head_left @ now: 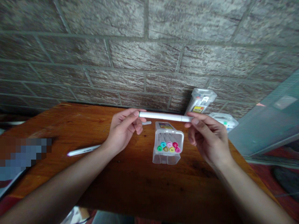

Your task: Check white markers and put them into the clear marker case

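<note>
Held nearly level: marker (161, 116), with left hand (125, 129) at green-edged end and right hand (210, 137) at the other. On table (137, 165), below: open box (166, 159) with seven coloured marker ends (169, 144) facing out. Partly behind left arm (77, 177): second marker (81, 151). Beyond right hand: two clear boxes (204, 93), near wall (88, 49).

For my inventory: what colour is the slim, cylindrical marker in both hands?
The slim, cylindrical marker is mainly white; the head view shows it.

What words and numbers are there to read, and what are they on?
None reads clearly.
Colored marker caps in the open case: marks too small.
Open case's label: too blurred.
Standing case's yellow label: too blurred.
Held marker and loose marker: no text I can make out.
</note>
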{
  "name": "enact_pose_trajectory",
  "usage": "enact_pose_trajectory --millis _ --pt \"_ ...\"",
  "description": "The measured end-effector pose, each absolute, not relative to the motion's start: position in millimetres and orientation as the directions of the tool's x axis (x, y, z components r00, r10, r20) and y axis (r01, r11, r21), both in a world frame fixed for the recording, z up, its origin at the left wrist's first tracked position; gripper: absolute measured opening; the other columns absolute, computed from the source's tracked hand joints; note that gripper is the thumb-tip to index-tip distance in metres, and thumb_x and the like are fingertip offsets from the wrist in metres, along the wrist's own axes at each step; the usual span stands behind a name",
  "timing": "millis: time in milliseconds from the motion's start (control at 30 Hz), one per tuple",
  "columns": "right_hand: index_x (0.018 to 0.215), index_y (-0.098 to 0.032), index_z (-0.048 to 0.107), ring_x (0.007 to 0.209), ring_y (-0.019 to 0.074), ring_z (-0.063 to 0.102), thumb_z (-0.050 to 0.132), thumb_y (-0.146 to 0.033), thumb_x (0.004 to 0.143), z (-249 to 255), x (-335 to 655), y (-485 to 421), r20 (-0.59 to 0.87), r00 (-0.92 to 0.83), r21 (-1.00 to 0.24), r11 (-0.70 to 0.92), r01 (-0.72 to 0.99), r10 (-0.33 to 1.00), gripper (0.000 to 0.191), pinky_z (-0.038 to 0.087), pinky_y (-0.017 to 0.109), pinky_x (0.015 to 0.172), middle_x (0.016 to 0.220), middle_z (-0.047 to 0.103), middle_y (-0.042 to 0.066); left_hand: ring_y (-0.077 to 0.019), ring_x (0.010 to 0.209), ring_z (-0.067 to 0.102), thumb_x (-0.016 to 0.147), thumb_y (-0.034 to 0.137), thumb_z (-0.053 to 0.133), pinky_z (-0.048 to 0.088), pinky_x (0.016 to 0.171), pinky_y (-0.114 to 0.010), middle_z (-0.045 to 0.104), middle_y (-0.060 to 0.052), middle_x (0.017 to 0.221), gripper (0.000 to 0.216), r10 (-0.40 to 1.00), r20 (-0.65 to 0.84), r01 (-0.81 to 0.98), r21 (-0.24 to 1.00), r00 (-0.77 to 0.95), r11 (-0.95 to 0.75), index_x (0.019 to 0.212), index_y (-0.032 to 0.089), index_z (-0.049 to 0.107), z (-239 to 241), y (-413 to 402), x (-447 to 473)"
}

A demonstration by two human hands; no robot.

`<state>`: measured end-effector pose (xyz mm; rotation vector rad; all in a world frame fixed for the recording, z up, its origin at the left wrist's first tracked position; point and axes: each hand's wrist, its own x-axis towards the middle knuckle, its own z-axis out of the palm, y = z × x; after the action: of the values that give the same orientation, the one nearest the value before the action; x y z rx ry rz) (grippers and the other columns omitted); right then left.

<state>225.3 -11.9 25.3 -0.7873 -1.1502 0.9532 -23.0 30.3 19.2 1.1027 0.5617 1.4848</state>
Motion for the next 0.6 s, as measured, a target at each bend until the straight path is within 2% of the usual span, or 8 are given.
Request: enact_pose_trajectory --millis 200,333,400,500,600 --pt "0.103 -0.026 0.087 0.041 0.0077 0.057 0.086 -0.033 0.088 22 228 -9 0.403 0.124 -0.889 0.42 -0.182 0.907 0.016 0.044 0.021 0.036 0.078 0.079 0.001 -0.0099 0.049 0.057 0.083 0.032 0.085 0.045 0.046 -0.024 0.073 -0.003 0.073 0.022 0.916 0.396 -0.421 0.845 0.072 -0.332 0.098 0.017 0.085 16 31 -24" --pt "0.102 -0.025 0.086 0.04 0.0076 0.058 0.087 -0.031 0.088 21 228 -9 0.423 0.125 -0.89 0.438 -0.129 0.897 0.015 0.044 0.021 0.037 0.077 0.079 0.001 -0.0089 0.05 0.058 0.09 0.029 0.083 0.045 0.049 -0.022 0.068 0.0 0.068 0.013 0.873 0.479 -0.31 0.847 0.094 -0.432 0.099 0.02 0.085 7 34 -27" --pt "0.101 -0.024 0.086 0.04 0.0079 0.057 0.087 -0.03 0.088 20 228 -10 0.448 0.12 -0.883 0.46 -0.1 0.886 0.014 0.044 0.02 0.037 0.071 0.077 0.0 -0.0083 0.05 0.057 0.091 0.027 0.083 0.044 0.049 -0.02 0.066 0.002 0.065 0.011 0.849 0.517 -0.266 0.838 0.106 -0.477 0.099 0.02 0.083 3 36 -28" --pt "0.099 -0.024 0.084 0.038 0.0078 0.056 0.088 -0.027 0.088 18 228 -10 0.488 0.119 -0.868 0.495 -0.042 0.865 0.012 0.042 0.019 0.037 0.059 0.069 -0.004 -0.0074 0.048 0.056 0.09 0.025 0.084 0.043 0.046 -0.018 0.065 0.003 0.062 0.009 0.823 0.556 -0.208 0.824 0.116 -0.527 0.095 0.019 0.08 4 35 -27" --pt "0.097 -0.023 0.082 0.038 0.0073 0.056 0.089 -0.023 0.086 17 227 -10 0.516 0.117 -0.854 0.521 -0.012 0.849 0.013 0.041 0.018 0.037 0.061 0.069 -0.004 -0.0067 0.047 0.054 0.084 0.021 0.088 0.04 0.043 -0.017 0.064 0.004 0.062 0.013 0.797 0.593 -0.14 0.804 0.116 -0.578 0.087 0.018 0.075 8 31 -23"
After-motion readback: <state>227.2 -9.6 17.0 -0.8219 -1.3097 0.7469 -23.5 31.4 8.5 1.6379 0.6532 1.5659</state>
